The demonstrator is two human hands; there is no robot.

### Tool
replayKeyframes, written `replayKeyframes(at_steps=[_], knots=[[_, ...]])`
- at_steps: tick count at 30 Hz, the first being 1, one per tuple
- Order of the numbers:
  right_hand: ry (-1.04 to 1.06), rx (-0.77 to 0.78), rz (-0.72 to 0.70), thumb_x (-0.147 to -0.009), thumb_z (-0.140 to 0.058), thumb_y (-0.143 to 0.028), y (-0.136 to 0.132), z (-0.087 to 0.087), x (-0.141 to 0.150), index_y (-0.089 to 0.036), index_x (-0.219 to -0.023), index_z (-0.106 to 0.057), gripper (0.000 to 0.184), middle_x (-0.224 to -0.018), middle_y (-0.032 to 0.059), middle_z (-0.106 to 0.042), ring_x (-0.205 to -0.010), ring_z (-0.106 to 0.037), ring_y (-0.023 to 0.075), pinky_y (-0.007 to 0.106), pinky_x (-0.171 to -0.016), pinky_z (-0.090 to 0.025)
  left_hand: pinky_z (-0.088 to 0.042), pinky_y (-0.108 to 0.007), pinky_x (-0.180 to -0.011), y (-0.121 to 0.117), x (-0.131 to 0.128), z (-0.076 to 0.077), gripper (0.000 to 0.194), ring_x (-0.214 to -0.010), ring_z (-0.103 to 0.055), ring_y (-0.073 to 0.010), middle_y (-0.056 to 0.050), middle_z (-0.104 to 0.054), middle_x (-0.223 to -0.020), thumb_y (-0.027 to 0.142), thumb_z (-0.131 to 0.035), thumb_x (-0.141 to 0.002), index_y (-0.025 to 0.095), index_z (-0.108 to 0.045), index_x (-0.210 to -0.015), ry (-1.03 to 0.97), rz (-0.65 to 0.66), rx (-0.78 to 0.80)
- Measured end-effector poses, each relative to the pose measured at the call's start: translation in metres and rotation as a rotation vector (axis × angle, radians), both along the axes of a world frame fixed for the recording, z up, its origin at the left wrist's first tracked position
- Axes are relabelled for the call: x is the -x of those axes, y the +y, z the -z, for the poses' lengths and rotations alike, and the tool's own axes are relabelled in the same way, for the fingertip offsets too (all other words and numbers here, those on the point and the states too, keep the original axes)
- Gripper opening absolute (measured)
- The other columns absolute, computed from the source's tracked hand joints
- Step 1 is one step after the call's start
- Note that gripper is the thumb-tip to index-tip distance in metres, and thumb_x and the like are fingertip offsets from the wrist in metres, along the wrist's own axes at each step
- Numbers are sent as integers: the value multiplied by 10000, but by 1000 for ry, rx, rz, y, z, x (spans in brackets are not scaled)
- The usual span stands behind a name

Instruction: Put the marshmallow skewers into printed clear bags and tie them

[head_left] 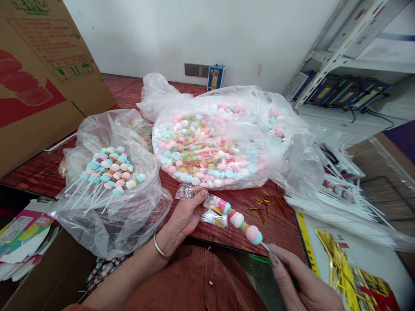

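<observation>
My left hand [186,216] pinches a small clear printed plastic wrapper [186,192] between thumb and fingers. In my right hand [296,276] is the thin white stick of a marshmallow skewer [253,234], gripped near its lower end. Pastel pink, blue and white marshmallows with green and orange pieces run along it, tilted up toward my left hand. Its upper end meets the pink printed part of the wrapper; how far inside it reaches is unclear. Under the wrapper lies a small stack of clear printed packets [214,219] on the dark red table [201,237].
Finished-looking skewers [113,170] lie on an opened plastic bag at left. A large clear bag of candies [214,151] fills the middle. Gold twist ties [262,207] lie at right, near white sticks [340,211] and a bundle of gold ties [337,263]. A cardboard box [42,103] stands left.
</observation>
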State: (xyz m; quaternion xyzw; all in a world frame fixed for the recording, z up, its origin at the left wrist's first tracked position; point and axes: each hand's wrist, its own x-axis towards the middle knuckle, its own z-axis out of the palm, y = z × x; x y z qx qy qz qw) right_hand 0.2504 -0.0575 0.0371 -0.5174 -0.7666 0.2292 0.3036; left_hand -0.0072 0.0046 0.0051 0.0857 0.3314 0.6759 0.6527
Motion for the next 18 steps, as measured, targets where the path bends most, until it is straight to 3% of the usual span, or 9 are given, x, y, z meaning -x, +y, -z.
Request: replayKeyframes(at_steps=[2,5,8,10,12,14,16,18], knots=[[172,262,4,-913,-606,-387,-1,3,6,-261,-1086,-721,244,-910,35,-753,-779,-723,201,250,-674,-560,-528,-225,-704,0,-2,-3,252,-708,-625,-116,-17,-674,-761,160,-877,-627,118,-677,-774,-42,-13,0],[548,700,51,-893,-621,-493,-4,14,19,-200,-1036,-704,337,-615,-7,-591,-493,-556,124,209,-461,-445,-560,-343,-837,0,-5,-10,225,-859,-686,-200,-53,-722,-859,170,-848,-676,116,-697,-835,-156,4,33],[885,1082,71,-869,-633,-563,-12,26,36,-170,-1001,-671,416,-496,-94,-375,-355,-279,45,178,-376,-293,-572,-340,-820,1,-9,-18,175,-774,-676,-164,-29,-700,-778,143,-819,-712,114,-675,-808,-256,-3,68],[974,1231,39,-848,-655,-584,-17,30,47,-170,-973,-658,433,-498,-104,-369,-351,-231,28,165,-372,-263,-575,-310,-764,2,-11,-23,141,-688,-639,-127,-5,-657,-713,157,-784,-763,115,-651,-788,-276,0,69],[984,1255,5,-822,-683,-594,-21,32,56,-176,-931,-644,433,-495,-101,-396,-352,-236,23,153,-370,-241,-571,-294,-725,3,-13,-28,124,-646,-605,-108,13,-620,-686,177,-746,-812,122,-637,-795,-276,-2,61],[951,1183,-10,-815,-688,-598,-21,32,62,-183,-876,-619,424,-499,-91,-434,-358,-255,26,151,-375,-230,-569,-289,-725,4,-16,-33,114,-630,-585,-93,22,-596,-680,188,-717,-844,125,-630,-804,-277,-1,52],[847,1038,-39,-849,-655,-582,-20,32,64,-186,-803,-599,403,-530,-59,-494,-394,-329,45,161,-403,-271,-568,-286,-736,5,-17,-38,127,-628,-576,-85,24,-585,-683,198,-710,-853,125,-623,-796,-275,9,53],[683,800,-59,-892,-620,-524,-17,33,63,-185,-738,-599,373,-588,-21,-548,-486,-443,82,181,-477,-357,-569,-287,-737,6,-18,-41,143,-633,-577,-86,24,-579,-685,206,-728,-838,127,-619,-789,-255,18,66]])
